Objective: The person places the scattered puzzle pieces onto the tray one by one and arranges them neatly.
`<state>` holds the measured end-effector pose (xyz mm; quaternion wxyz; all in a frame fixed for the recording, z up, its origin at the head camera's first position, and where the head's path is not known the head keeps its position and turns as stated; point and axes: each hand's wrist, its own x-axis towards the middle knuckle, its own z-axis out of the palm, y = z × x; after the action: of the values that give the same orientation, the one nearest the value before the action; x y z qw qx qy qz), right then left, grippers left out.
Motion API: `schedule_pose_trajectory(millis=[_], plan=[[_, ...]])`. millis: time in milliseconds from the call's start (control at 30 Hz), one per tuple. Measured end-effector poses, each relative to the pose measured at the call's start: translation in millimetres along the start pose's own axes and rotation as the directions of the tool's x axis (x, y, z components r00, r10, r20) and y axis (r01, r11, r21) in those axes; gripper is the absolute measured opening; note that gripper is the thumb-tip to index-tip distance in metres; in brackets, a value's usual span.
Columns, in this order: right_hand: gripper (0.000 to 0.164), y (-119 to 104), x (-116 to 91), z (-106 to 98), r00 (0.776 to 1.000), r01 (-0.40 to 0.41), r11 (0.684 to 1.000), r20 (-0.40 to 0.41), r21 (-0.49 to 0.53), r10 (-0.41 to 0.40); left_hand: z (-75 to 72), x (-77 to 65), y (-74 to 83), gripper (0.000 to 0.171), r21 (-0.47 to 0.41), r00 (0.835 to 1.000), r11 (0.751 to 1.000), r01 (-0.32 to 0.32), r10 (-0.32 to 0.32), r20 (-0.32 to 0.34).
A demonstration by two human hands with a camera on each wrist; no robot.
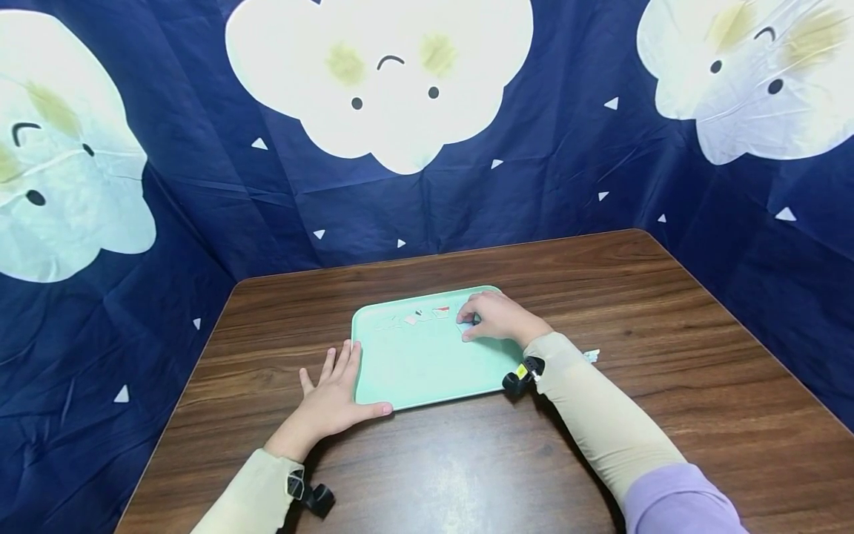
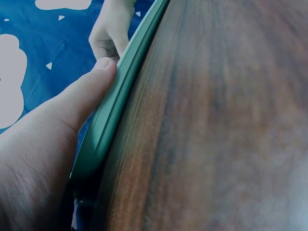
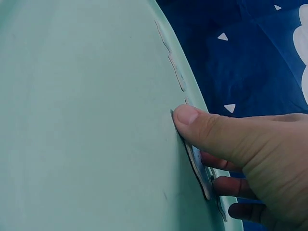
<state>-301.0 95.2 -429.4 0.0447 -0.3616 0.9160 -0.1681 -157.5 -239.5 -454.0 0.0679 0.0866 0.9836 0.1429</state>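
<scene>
A mint-green tray [image 1: 427, 371] lies on the wooden table. My left hand [image 1: 333, 400] spreads over its near left corner, fingers straight along the left rim and thumb on the front rim. At the tray's far right, my right hand [image 1: 499, 319] pinches a thin, light-blue puzzle piece [image 3: 194, 161] between thumb and fingers. That piece stands tilted close to the tray surface; the fingers partly cover it. Along the far rim lies a row of flat pieces, among them a white one with red [image 1: 441, 312] and a pale pinkish one [image 1: 411, 319].
Past the tray's right side, a small light-blue piece [image 1: 591, 356] lies on the table [image 1: 667, 356], partly behind the right forearm. A dark blue curtain [image 1: 440, 208] with white clouds hangs behind the table and at both sides.
</scene>
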Motion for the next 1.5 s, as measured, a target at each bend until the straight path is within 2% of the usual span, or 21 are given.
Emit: schedule_pose_trajectory(millis=[200,433,767,1067,1367,1500], plan=[[0.039,5,-6,-7,1.0,-0.013,0.997,-0.008,0.07,0.014,2.3,0.7,-0.4,0.138,-0.005,1.0,1.0,-0.002,0.002,0.006],[0.037,19,-29,-34,0.995,0.007,0.989,-0.095,0.149,0.007,1.9,0.6,-0.4,0.138,0.001,1.0,1.0,-0.001,0.001,0.0],[0.034,44,-70,-54,0.977,-0.082,0.976,-0.179,0.201,0.119,4.2,1.1,-1.2,0.136,-0.021,1.0,1.0,-0.012,0.012,-0.004],[0.031,64,-106,-49,0.965,-0.105,0.962,-0.209,0.253,0.161,0.7,1.9,-1.6,0.136,-0.005,1.0,1.0,-0.022,0.022,0.002],[0.029,78,-140,-34,0.961,-0.175,0.936,-0.155,0.305,0.23,0.0,2.5,-3.3,0.137,0.006,1.0,1.0,-0.019,0.019,0.008],[0.028,85,-151,-29,0.964,-0.16,0.932,-0.151,0.326,0.219,0.8,2.6,-3.0,0.137,0.003,1.0,1.0,-0.019,0.019,0.012]])
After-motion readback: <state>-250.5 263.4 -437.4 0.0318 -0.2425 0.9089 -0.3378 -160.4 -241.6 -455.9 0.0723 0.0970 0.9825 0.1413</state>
